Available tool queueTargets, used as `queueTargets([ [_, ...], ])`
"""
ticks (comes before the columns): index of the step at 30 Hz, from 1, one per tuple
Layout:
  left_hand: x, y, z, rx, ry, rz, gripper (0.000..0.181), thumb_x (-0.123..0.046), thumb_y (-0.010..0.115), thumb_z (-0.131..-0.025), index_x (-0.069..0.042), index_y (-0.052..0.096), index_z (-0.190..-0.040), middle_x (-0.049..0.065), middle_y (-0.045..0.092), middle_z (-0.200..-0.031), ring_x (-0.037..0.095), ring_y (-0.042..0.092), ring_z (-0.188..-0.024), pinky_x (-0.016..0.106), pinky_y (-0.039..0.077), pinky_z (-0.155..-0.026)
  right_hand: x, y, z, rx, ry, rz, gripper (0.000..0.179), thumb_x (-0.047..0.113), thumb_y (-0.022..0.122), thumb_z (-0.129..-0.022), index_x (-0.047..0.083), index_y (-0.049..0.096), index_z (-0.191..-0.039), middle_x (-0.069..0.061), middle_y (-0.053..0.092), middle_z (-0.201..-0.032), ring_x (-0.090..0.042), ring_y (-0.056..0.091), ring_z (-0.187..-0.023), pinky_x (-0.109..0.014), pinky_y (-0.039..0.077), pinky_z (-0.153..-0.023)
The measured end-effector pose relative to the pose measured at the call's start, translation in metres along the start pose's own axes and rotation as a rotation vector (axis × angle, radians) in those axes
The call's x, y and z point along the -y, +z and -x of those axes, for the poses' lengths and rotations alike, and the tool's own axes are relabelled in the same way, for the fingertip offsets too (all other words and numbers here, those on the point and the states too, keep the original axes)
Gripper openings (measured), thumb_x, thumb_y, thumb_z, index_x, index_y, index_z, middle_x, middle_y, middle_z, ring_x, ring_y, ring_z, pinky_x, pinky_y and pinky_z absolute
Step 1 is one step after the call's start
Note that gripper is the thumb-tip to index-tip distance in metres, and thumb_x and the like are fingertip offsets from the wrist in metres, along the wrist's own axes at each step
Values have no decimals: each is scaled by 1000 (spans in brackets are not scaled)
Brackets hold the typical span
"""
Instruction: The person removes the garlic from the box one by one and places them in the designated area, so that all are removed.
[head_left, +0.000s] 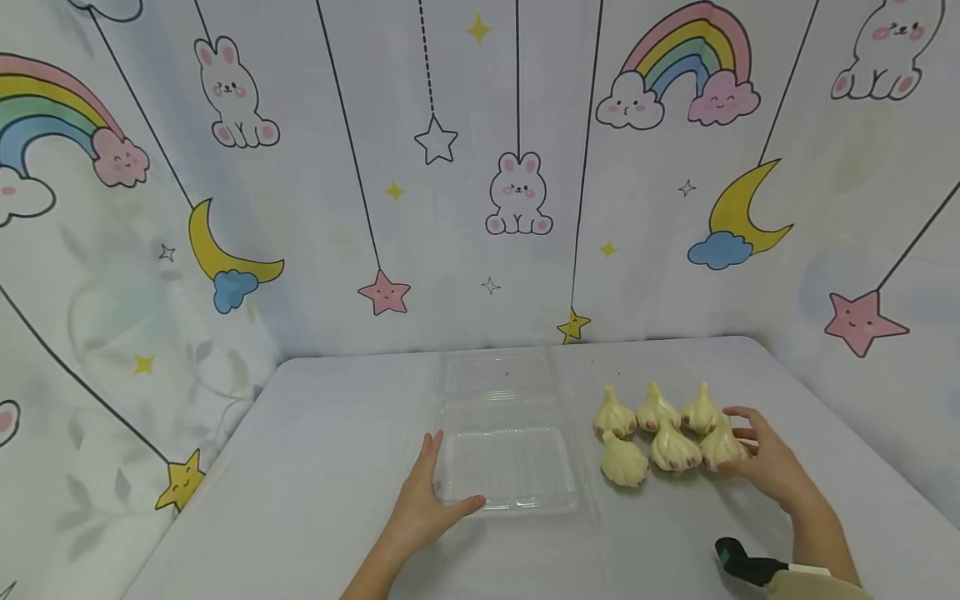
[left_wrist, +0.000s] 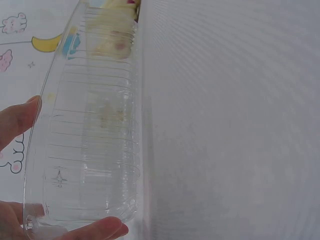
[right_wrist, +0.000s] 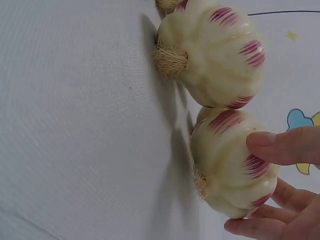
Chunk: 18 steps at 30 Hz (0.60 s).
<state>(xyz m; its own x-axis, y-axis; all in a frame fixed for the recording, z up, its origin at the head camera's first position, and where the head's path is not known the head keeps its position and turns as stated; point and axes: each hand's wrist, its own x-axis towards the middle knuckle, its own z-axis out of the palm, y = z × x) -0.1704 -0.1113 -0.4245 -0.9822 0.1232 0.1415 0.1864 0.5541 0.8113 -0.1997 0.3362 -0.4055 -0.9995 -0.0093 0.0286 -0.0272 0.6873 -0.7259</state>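
A clear plastic clamshell box (head_left: pixel 510 503) sits in the middle of the table, its lid (head_left: pixel 497 367) lying back behind it. My left hand (head_left: pixel 423 508) rests at the box's front left corner, fingers along the left side and thumb spread across the front edge. In the left wrist view, its fingertips (left_wrist: pixel 30 112) touch the rim of the clear wall. On the right, my right hand (head_left: pixel 768 462) holds the front right garlic bulb (head_left: pixel 722 446) between thumb and fingers. In the right wrist view, that bulb (right_wrist: pixel 227 160) shows purple streaks, with the thumb (right_wrist: pixel 285 145) pressed on its side.
Several other garlic bulbs stand close together in two rows, among them a front left bulb (head_left: pixel 624 461) and a back left bulb (head_left: pixel 615 412). A white table (head_left: pixel 337 433) carries everything. Behind it hangs a cloth (head_left: pixel 450 242) printed with rabbits, stars and rainbows.
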Motion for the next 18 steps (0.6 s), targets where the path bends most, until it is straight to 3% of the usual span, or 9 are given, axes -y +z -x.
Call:
queueTargets([
  [18,1,1,-1,-5,4,-6,103,-35,81,-67,-4,19,-145,25,12,-148,45,20,-131,58,30,-98,-4,4,-4,-6,13,98,90,11,75,-71,-1,17,-139,-43,34,-123,-63,33,-111,-65,40,-76],
])
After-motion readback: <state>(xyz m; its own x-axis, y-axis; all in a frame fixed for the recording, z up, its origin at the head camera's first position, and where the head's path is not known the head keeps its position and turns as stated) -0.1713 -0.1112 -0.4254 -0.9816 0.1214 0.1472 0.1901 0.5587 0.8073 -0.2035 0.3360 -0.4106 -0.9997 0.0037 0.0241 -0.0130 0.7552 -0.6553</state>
